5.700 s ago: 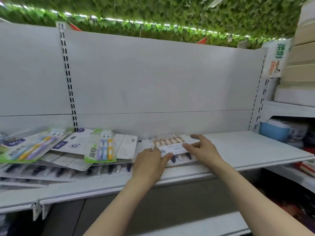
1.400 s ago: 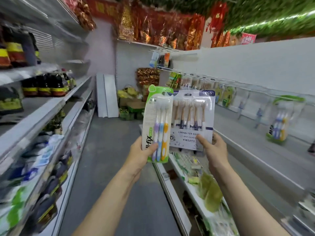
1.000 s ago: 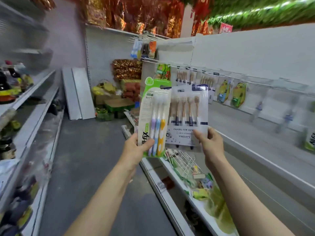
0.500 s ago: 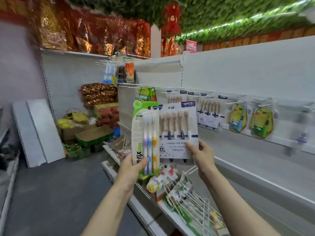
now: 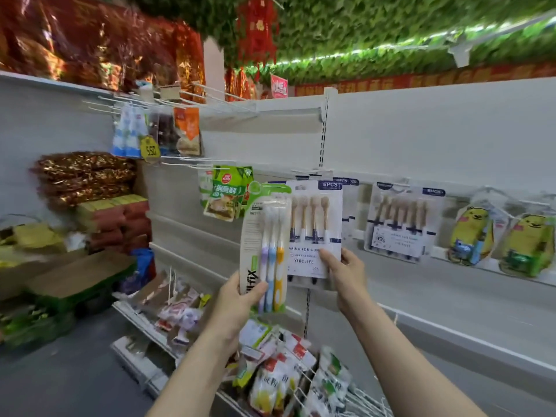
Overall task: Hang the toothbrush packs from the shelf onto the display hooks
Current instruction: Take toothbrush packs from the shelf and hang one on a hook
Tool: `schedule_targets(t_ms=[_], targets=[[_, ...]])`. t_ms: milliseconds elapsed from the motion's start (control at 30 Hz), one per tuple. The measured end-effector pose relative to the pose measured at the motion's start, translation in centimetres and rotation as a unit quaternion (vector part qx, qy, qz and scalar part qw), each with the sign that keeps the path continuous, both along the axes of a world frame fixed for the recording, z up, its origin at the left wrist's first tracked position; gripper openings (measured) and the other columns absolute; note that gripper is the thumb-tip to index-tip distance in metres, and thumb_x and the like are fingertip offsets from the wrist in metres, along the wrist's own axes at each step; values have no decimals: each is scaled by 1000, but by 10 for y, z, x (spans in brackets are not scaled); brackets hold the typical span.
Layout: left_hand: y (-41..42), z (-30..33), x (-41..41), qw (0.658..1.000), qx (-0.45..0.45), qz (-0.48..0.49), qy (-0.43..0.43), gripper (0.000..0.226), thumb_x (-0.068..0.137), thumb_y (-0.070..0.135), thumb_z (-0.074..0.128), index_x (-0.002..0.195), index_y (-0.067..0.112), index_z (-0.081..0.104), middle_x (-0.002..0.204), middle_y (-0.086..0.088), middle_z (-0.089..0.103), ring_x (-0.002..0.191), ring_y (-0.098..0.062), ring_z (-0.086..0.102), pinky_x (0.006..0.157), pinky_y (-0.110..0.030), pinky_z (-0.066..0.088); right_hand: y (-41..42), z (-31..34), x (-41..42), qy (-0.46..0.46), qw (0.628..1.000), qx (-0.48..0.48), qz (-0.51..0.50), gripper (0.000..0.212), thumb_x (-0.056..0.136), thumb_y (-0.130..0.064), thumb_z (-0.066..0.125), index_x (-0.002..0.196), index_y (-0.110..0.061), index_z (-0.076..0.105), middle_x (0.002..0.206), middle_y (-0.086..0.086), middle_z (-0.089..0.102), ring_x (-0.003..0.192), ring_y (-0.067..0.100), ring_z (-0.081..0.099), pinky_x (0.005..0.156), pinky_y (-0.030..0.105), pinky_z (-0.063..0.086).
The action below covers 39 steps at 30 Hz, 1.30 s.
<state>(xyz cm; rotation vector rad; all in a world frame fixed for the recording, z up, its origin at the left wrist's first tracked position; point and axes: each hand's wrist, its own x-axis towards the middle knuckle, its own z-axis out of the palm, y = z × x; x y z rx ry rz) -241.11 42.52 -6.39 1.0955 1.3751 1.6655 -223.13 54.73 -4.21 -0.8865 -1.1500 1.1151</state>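
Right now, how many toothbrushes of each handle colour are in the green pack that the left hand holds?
In the green pack, held by the left hand:
Purple toothbrush: 1
Blue toothbrush: 1
Orange toothbrush: 1
Total: 3

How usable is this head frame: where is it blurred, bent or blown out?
Head view: sharpest at centre, where the 6PCS pack in the right hand and the green three-brush pack in the left hand show readable print; hanging packs at the right edge and foil goods at left smear; wide-angle bends the shelf edges; ceiling light strip glares.
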Motion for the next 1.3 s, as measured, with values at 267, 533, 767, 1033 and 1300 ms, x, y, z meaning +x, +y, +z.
schedule_targets(t_ms=[267,533,767,1033,1300], targets=[[70,6,-68,997,-12,-74,-3,23,91,11,68,110,23,68,103,-1,76,104,-25,68,98,-50,50,46,-8,-45,32,996,-26,-74,8,91,-8,71,97,-12,69,91,3,77,78,15,72,70,30,60],[104,1,-78,991,-18,-127,-23,27,92,11,66,117,18,65,104,-2,75,103,-22,69,90,-39,51,86,-8,-51,24,993,-32,-112,14,92,-9,70,105,-11,66,98,1,74,82,10,71,68,17,57],[127,-8,-71,989,-26,-146,-10,28,92,13,66,119,20,65,105,-1,75,104,-22,69,94,-48,52,121,-10,-38,0,994,-27,-103,15,92,-8,69,106,-12,65,100,3,74,85,13,71,67,18,57],[116,-24,-29,986,-39,-160,-4,31,93,13,65,122,23,63,105,2,75,103,-19,69,86,-37,53,122,-6,-8,-107,979,-40,-170,39,90,-28,72,124,-13,60,120,2,66,109,17,62,99,34,49],[80,-29,78,979,-42,-199,-24,32,91,10,67,121,18,63,109,-3,75,105,-22,69,94,-42,54,16,32,65,-79,996,29,-26,27,92,-44,66,102,-21,75,100,-4,78,100,7,71,96,29,49]])
